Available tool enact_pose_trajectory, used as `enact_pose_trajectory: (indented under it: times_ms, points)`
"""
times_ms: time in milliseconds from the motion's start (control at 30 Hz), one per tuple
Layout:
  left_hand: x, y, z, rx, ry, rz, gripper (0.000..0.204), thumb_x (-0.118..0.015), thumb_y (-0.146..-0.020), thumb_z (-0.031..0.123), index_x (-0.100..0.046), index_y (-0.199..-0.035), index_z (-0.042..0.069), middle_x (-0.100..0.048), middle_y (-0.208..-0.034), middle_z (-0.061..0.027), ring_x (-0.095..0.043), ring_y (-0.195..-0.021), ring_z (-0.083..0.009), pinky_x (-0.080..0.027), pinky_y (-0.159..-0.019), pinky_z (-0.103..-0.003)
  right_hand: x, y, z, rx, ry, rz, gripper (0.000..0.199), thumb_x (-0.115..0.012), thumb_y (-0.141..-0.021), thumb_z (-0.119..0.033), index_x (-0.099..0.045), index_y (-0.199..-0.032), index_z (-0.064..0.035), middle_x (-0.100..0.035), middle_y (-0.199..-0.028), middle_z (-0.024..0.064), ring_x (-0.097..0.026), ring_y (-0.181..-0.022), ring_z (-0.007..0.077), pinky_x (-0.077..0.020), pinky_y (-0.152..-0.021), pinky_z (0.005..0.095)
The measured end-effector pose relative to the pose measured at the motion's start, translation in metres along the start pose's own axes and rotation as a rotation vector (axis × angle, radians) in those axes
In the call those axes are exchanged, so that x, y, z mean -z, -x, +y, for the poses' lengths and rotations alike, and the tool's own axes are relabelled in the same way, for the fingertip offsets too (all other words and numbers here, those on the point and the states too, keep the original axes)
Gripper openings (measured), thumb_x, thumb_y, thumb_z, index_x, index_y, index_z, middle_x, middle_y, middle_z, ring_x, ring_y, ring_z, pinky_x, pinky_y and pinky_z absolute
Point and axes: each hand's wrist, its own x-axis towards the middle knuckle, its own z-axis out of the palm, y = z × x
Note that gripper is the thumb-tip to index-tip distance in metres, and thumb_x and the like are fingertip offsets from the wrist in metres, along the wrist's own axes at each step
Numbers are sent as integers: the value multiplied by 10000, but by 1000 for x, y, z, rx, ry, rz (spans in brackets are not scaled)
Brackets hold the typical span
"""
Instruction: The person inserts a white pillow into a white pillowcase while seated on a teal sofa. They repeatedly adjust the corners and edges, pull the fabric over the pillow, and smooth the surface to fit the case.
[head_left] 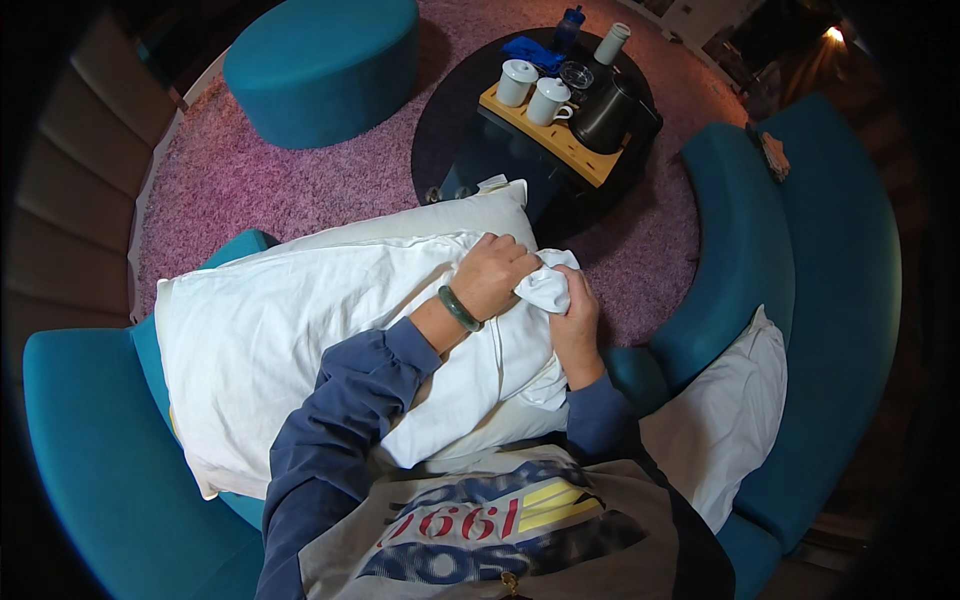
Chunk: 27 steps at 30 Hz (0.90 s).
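A white pillowcase [300,330] lies spread over an off-white pillow [430,218] in front of me. Bare parts of the pillow stick out beyond the case on the far side and close to my body. My left hand [490,275], with a green bangle at its wrist, is closed on the case's bunched right end. The fingers of my right hand [577,320] are closed round the same gathered white cloth, just right of the left hand. Folds of the cloth hide some fingertips.
A teal curved sofa [745,250] wraps round the right, with another white pillow [730,420] on it. Ahead, a dark round table [440,130] bears a wooden tray [590,168], lidded white mugs [517,84] and a black kettle [603,115]. A teal ottoman [320,75] stands far left.
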Motion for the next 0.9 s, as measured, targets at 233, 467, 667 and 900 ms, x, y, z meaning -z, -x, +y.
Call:
enact_pose_trajectory:
  times_ms: [233, 467, 667, 900]
  points:
    - [-3, 6, -3, 63, 297, 9, 300, -781, -745, 109, -635, -1005, 79, -679, -961, -127, -634, -932, -330, -483, -850, -391, -5, 1, 9, -34, 50, -5, 273, -676, -836, -2, -606, -1098, -28, -649, -1072, 180, -643, -1007, 370, -521, -862, 413]
    - [0, 3, 5, 87, 256, -67, 358, -799, -737, 130, -641, -1056, 92, -690, -882, -89, -674, -877, -274, -479, -807, -368, -11, 2, 32, -213, -347, 113, 228, -604, -869, 64, -567, -1073, -29, -625, -1029, 85, -601, -976, 190, -493, -901, 316]
    - [-2, 4, 6, 205, 216, 17, 315, -680, -801, 26, -597, -1100, 80, -690, -943, -135, -687, -894, -317, -492, -815, -367, -8, 1, 16, -214, -462, 88, 239, -591, -887, 87, -577, -1091, -35, -597, -1005, 32, -563, -953, 128, -471, -876, 260]
    - [-7, 12, -10, 483, 876, 117, 221, -624, -895, 26, -536, -1098, 35, -583, -985, -15, -546, -941, -105, -469, -855, -253, -14, -10, 5, -303, -331, -24, 236, -633, -897, 62, -618, -1114, -29, -653, -992, 27, -598, -930, 114, -494, -849, 255]
